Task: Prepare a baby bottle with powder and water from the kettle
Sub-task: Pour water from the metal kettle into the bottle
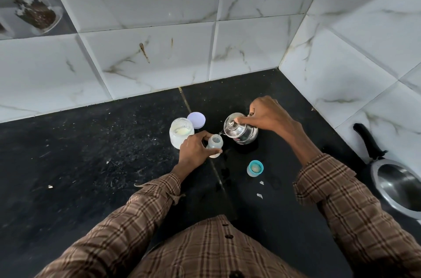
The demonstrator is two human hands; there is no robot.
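Left hand point(193, 150) curled gripping, right hand point(268, 116) clenched — both forearms outstretched

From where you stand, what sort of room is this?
Most likely a home kitchen: a black stone counter backed by marble-look wall tiles, a small steel kettle tipped toward a baby bottle, and a steel pan at the right edge.

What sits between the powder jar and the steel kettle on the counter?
In the head view, the open baby bottle stands between the powder jar and the kettle, held by the left hand. The right hand tips the kettle toward it.
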